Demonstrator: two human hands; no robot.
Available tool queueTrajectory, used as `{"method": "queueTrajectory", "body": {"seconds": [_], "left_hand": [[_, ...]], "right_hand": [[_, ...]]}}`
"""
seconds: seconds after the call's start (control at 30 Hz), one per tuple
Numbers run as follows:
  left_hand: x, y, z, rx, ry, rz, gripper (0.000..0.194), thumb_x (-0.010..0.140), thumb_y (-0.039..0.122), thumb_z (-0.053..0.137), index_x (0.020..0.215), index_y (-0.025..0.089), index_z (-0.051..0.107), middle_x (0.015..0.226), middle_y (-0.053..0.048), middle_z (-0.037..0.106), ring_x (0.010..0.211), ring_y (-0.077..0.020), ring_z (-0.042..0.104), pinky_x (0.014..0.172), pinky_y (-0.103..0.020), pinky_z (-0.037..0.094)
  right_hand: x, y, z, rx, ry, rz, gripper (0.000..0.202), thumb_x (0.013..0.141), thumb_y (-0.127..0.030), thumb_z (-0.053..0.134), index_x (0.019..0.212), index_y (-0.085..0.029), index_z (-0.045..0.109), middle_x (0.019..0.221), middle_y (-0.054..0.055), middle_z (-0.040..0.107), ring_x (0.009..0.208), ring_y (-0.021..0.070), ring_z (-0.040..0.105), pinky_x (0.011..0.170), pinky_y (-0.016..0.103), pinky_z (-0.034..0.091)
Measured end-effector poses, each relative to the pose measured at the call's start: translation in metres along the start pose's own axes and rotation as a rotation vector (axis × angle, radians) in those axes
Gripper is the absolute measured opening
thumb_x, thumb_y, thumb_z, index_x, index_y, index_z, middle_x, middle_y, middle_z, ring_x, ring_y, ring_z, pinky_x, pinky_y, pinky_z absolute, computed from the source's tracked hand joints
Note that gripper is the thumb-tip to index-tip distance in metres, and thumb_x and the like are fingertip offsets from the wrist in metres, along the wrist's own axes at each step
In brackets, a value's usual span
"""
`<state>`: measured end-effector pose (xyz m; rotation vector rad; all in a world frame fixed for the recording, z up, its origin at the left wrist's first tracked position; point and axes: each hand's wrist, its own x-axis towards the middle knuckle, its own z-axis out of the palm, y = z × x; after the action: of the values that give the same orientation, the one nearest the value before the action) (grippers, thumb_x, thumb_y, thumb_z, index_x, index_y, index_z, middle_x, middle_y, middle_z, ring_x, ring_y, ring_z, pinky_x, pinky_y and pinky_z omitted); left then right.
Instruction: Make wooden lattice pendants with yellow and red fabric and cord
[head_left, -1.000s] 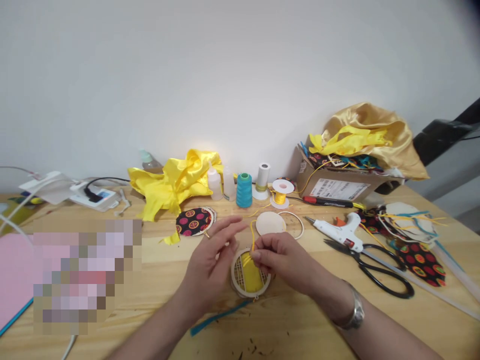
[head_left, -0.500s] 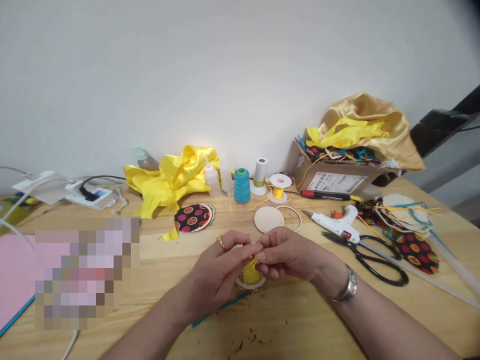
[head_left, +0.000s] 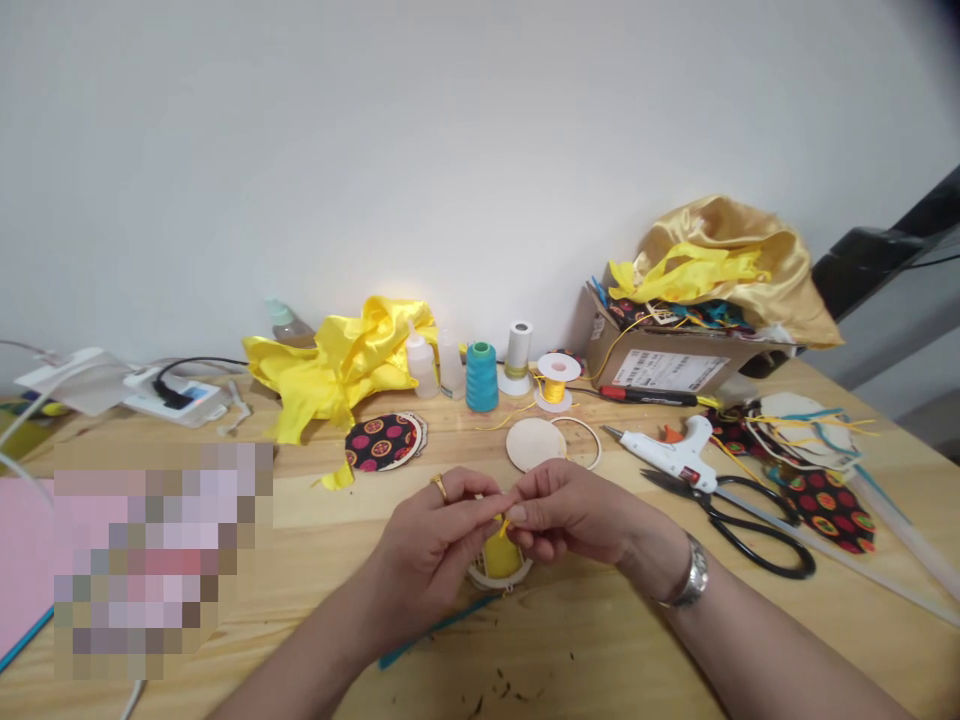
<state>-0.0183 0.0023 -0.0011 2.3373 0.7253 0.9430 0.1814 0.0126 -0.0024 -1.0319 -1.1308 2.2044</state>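
Both hands meet at the middle front of the table. My left hand [head_left: 442,540] is closed, its thumb and fingers pinched at a short yellow cord [head_left: 503,525]. Pinching the same cord from the other side is my right hand [head_left: 574,512], also closed, with fingertips touching the left ones. Directly below the fingers is a small round wooden-rimmed piece [head_left: 501,583] with a yellow middle; its upper part is hidden by my hands. A blue strip [head_left: 435,632] lies under my left wrist.
Scissors [head_left: 757,520] and a white glue gun [head_left: 671,455] lie at right. Behind stand a blue thread cone [head_left: 481,378], a yellow cord spool [head_left: 555,385] and a cardboard box [head_left: 667,360] of fabric. Yellow satin [head_left: 337,370], patterned discs [head_left: 384,442] and a wooden disc [head_left: 535,444] lie about.
My fingertips have shifted slightly around the yellow cord, and the wooden-rimmed piece shows a little more of its yellow middle. The whole view has moved slightly.
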Motion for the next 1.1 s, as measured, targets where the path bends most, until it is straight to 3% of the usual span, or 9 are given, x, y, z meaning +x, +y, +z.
{"method": "queueTrajectory", "body": {"seconds": [0.4,0.63,0.83,0.97,1.03,1.1], "left_hand": [[0.002,0.003,-0.004,0.16,-0.028,0.024,0.025,0.087,0.007,0.048,0.098,0.02,0.066,0.087,-0.003,0.064,0.076,-0.0091,0.061,0.066,-0.016,0.048],[0.004,0.002,-0.001,0.27,0.018,0.116,0.022,0.086,0.007,0.048,0.098,0.017,0.064,0.081,-0.004,0.065,0.07,-0.0106,0.06,0.063,-0.017,0.048],[-0.001,-0.002,0.002,0.307,0.001,0.093,0.02,0.087,0.011,0.046,0.091,0.015,0.066,0.079,-0.007,0.065,0.066,-0.0132,0.06,0.058,-0.021,0.048],[0.0,0.002,0.004,0.204,0.047,-0.018,0.021,0.086,0.013,0.049,0.088,0.016,0.07,0.074,-0.005,0.066,0.065,-0.0128,0.061,0.059,-0.021,0.047],[0.003,0.005,0.004,0.054,0.095,-0.165,0.021,0.085,0.016,0.052,0.084,0.018,0.072,0.068,-0.003,0.067,0.062,-0.0123,0.06,0.057,-0.02,0.046],[0.008,0.008,0.003,-0.147,0.14,-0.398,0.018,0.082,0.021,0.057,0.079,0.019,0.075,0.065,-0.002,0.068,0.059,-0.0129,0.06,0.056,-0.021,0.045]], "right_hand": [[0.006,0.004,-0.002,-0.062,0.036,0.034,0.03,0.063,-0.037,0.073,0.06,-0.01,0.061,0.045,-0.003,0.056,0.036,0.0017,0.045,0.035,0.012,0.029],[0.006,0.004,-0.004,-0.089,0.06,0.027,0.033,0.063,-0.04,0.074,0.059,-0.011,0.06,0.044,-0.004,0.056,0.037,0.0026,0.047,0.035,0.012,0.031],[0.004,0.002,-0.003,-0.097,0.113,-0.008,0.031,0.064,-0.038,0.074,0.059,-0.011,0.06,0.046,-0.003,0.057,0.037,0.0024,0.047,0.036,0.013,0.03],[0.003,-0.001,0.0,-0.085,0.147,-0.04,0.03,0.065,-0.038,0.072,0.059,-0.01,0.061,0.046,-0.002,0.056,0.038,0.0037,0.048,0.037,0.015,0.03],[0.003,-0.003,0.001,-0.068,0.185,-0.076,0.031,0.067,-0.04,0.071,0.06,-0.011,0.061,0.048,-0.003,0.056,0.039,0.0041,0.047,0.038,0.016,0.029],[0.003,-0.005,0.002,-0.048,0.232,-0.127,0.029,0.066,-0.039,0.072,0.067,-0.012,0.064,0.052,-0.004,0.056,0.043,0.0036,0.047,0.041,0.017,0.031]]}}
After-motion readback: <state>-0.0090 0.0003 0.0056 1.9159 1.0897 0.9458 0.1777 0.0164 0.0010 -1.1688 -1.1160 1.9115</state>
